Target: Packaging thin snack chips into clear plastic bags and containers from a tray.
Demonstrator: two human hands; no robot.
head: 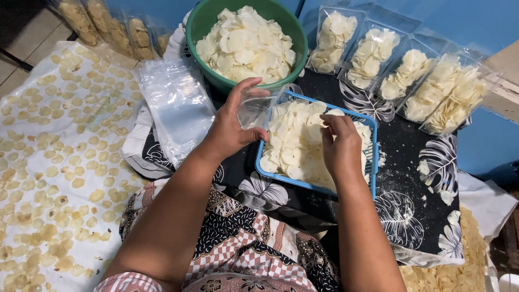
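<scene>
My left hand [233, 120] holds a small clear plastic bag [258, 106] open at the left edge of a blue tray [373, 157] heaped with pale white chips [294, 143]. Over those chips my right hand [340, 145] rests with its fingers bent down into the pile; whether it grips any chips is hidden. Just beyond the tray stands a green basin [201, 24] full of the same white chips.
A stack of empty clear bags [175, 105] lies left of the tray. Several filled bags of chips [411, 75] lean in a row at the back right. Yellowish chips [48, 162] are spread on a white cloth at the left. A dark leaf-print cloth [416, 205] covers the floor.
</scene>
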